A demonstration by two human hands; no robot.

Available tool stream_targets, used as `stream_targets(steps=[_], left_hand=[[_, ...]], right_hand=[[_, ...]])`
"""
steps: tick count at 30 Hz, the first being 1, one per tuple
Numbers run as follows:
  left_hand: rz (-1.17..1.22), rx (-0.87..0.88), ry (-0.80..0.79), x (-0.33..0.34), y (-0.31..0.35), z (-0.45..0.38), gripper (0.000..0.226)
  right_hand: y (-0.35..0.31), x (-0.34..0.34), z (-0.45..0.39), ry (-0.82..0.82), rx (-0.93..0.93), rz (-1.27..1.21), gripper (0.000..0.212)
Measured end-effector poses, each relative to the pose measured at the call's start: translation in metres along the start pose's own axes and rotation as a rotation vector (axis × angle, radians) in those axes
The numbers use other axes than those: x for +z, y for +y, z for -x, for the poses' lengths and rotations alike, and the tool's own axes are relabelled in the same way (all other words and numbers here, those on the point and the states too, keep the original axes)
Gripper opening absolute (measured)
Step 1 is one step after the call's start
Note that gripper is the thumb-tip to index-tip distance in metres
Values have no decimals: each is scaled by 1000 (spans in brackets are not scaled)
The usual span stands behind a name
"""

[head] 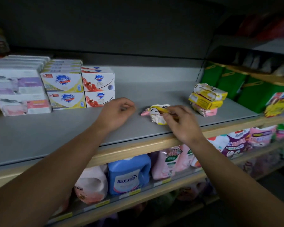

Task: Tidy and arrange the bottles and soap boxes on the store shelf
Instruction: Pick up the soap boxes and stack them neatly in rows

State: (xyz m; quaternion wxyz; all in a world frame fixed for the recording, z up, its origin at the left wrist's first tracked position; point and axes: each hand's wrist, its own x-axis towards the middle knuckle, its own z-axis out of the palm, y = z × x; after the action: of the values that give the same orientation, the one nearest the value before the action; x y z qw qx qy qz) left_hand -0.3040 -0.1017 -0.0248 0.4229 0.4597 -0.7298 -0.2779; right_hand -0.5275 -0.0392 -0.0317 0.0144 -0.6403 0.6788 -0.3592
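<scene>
Over the shelf (56,135), right hand (182,123) apparently pinches wrapper (156,115).

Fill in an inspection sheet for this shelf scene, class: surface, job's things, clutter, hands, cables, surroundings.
Surface: grey shelf, wooden front edge.
Job's things: stacked soap boxes at left; crumpled soap packet mid-shelf; untidy stack of packets at right.
Clutter: nothing seen.
Hands: left hand loosely curled, holding nothing; right hand pinches the crumpled packet.
Cables: nothing seen.
Surroundings: blue detergent bottle and pink pouches on the shelf below; green boxes at right.
</scene>
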Motion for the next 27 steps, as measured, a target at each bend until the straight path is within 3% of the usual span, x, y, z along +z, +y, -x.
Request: stream_targets(steps=[4, 7, 10, 12, 15, 19, 24, 27], left_hand=[[-13, 12, -13, 0, -4, -1, 9], [-25, 14, -24, 0, -3, -2, 10], [-14, 4, -31, -2, -3, -3, 11], [6, -3, -30, -3, -3, -2, 9], [20, 9, -31, -4, -2, -1, 10], [33, 12, -42, -5, -2, -1, 17], [64, -21, -63, -8, -4, -2, 30], [267, -31, -153, -9, -2, 1, 39]], right_hand=[[-10, -3, -14, -274, 340, 198, 77], [-16, 1, -25, -296, 444, 105, 93], [-20, 4, -32, -312, 477, 168, 89], [-24, 3, -34, -311, 493, 6, 82], [-28, 0, -35, -307, 408, -325, 50], [-30, 4, -31, -228, 392, -501, 68], [-36, 6, -18, -178, 367, -698, 41], [-48, 7, -11, -181, 384, -980, 39]])
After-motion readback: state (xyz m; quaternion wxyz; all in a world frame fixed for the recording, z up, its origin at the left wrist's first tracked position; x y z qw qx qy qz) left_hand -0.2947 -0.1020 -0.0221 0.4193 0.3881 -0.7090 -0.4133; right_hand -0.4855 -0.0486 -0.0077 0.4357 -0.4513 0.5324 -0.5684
